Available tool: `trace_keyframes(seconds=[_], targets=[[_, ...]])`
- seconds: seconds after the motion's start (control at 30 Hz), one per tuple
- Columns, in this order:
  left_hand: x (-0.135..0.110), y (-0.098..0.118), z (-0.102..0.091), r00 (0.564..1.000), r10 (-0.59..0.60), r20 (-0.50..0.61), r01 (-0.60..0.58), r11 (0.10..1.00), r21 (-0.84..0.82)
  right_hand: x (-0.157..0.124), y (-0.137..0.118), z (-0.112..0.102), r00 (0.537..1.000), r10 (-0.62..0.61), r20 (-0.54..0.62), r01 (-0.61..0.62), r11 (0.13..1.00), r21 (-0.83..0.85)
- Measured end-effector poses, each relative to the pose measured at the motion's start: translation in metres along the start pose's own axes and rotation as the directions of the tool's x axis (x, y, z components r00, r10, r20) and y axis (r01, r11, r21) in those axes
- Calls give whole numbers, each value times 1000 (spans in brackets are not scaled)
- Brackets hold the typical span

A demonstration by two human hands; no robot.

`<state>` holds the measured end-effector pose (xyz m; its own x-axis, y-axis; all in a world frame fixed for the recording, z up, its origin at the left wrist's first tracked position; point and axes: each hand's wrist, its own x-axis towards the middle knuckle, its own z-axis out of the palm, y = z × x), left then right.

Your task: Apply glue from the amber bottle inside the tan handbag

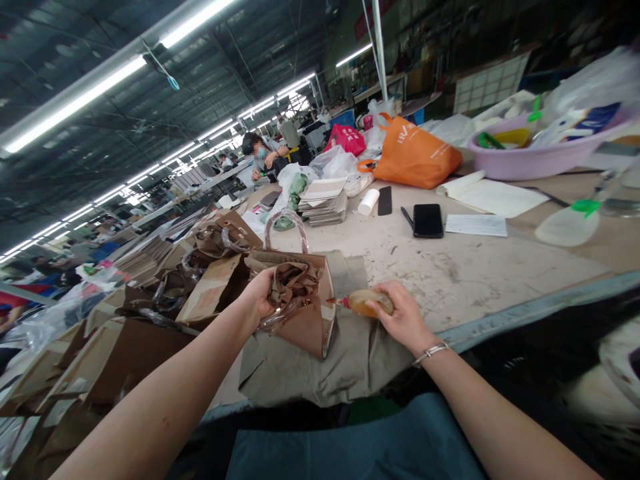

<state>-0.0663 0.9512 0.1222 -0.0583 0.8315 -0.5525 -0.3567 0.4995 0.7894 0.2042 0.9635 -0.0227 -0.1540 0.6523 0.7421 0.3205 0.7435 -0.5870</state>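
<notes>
A brown handbag [305,327] lies tilted on a grey-green cloth [370,360] at the table's front edge. Its crumpled lining [295,283] bulges out of the opening, and one plastic-wrapped handle [286,220] stands up behind. My left hand [261,293] grips the bag at its left side, fingers closed around the edge and partly hidden by the lining. In my right hand [400,310] is a squeeze bottle [370,303] of amber liquid, held on its side. The bottle's red nozzle points left and comes close to the bag's side panel; whether it touches I cannot tell.
Several brown bags [135,353] crowd the left. Behind stand a stack of grey boards [323,203] and an orange bag [415,157]. A phone [427,221], white paper [476,225], a green-capped bottle [570,223] and a lilac basin [525,160] lie right. A masked person [265,157] sits farther back.
</notes>
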Motion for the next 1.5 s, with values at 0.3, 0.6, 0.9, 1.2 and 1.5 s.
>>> trace_keyframes(seconds=[0.3, 0.6, 0.9, 1.2, 1.5], targets=[[1, 0, -2, 999, 13, 36, -13, 1000, 6, 24, -5, -8, 967, 15, -256, -14, 1000, 4], [0, 0, -2, 999, 0, 34, 2, 999, -34, 13, 1, -5, 992, 23, -122, -21, 1000, 20], [2, 0, -2, 1000, 8, 24, -9, 1000, 29, 16, 0, -11, 991, 18, -132, -17, 1000, 10], [1, 1, -4, 1000, 5, -9, -5, 1000, 8, 25, -5, -9, 966, 41, -257, -36, 999, 25], [-6, 0, 5, 998, -6, 59, 6, 1000, -2, 42, -16, -16, 934, 63, -351, -38, 996, 76]])
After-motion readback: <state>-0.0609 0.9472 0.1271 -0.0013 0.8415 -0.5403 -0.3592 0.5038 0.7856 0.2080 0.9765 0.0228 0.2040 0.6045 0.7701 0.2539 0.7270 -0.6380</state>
